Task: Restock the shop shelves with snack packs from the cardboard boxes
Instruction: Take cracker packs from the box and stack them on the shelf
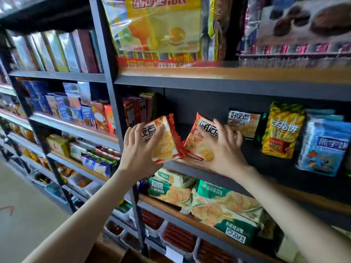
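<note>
My left hand (139,149) grips a red and white snack pack (164,138) with biscuits printed on it, held tilted in front of the middle shelf (191,168). My right hand (227,149) holds a second pack of the same kind (201,138), fingers spread over its right side, its lower edge near the shelf board. Both packs lean towards each other and nearly touch at their bottom corners. A third such pack (244,123) stands upright on the shelf just behind my right fingers. At the bottom edge, part of a cardboard box (108,253) shows.
A yellow snack bag (281,130) and a blue one (322,147) stand to the right on the same shelf. Green biscuit packs (209,200) lie on the shelf below, large yellow bags (161,25) above. A dark upright post (114,103) separates a left bay full of boxes.
</note>
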A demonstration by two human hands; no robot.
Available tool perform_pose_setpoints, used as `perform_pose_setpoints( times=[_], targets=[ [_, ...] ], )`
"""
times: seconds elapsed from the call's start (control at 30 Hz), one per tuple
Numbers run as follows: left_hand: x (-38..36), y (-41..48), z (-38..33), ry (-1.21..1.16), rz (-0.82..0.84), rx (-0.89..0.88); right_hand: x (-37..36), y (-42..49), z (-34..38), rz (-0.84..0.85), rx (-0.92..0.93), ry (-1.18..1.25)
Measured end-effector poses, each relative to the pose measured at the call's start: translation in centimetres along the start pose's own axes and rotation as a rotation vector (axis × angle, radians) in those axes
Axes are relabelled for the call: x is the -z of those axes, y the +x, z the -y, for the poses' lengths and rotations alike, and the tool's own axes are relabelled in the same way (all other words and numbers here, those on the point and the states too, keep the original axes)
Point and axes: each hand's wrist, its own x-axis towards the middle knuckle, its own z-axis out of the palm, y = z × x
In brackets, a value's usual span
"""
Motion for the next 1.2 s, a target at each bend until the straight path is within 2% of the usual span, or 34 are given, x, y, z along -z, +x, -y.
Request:
perform_pose_setpoints(
  times=[0.13, 0.3, 0.4, 0.5, 0.6, 0.7, 0.97, 1.07, 1.2],
  targets=[
    [-3.2, 3.5, 1.8, -0.050, 0.008, -0.054, -0.8, 4.0, -0.6, 0.143, -0.116, 0.011],
    [-6.5, 7.9, 3.9, -0.093, 0.015, -0.067, -4.2, 8.6, -2.1, 0.263, -0.090, -0.122],
    [-9.2, 9.6, 5.1, -0.103, 0.008, -0.072, -8.6, 10.3, -2.5, 0.356, -0.019, -0.306],
    [-12.0, 10.2, 6.0, -0.119, 0.024, 0.009, -11.8, 12.9, -3.7, 0.249, -0.016, -0.348],
    [-13.8, 9.7, 6.4, -0.150, 0.007, 0.055, -13.3, 15.4, -5.2, 0.290, -0.029, -0.381],
    [-14.5, 9.7, 6.5, -0.161, -0.015, 0.042, -14.6, 16.7, -6.7, 0.324, -0.095, -0.434],
    [-15.4, 9.9, 6.1, -0.145, 0.054, -0.017, -15.0, 17.6, -8.1, 0.327, -0.018, -0.466],
    [-16.0, 9.8, 5.8, -0.154, 0.116, -0.018, -16.0, 18.2, -7.9, 0.292, -0.021, -0.416],
    [-16.2, 10.3, 6.0, -0.106, 0.112, -0.074, -15.0, 17.4, -6.9, 0.275, -0.037, -0.272]
  ],
)
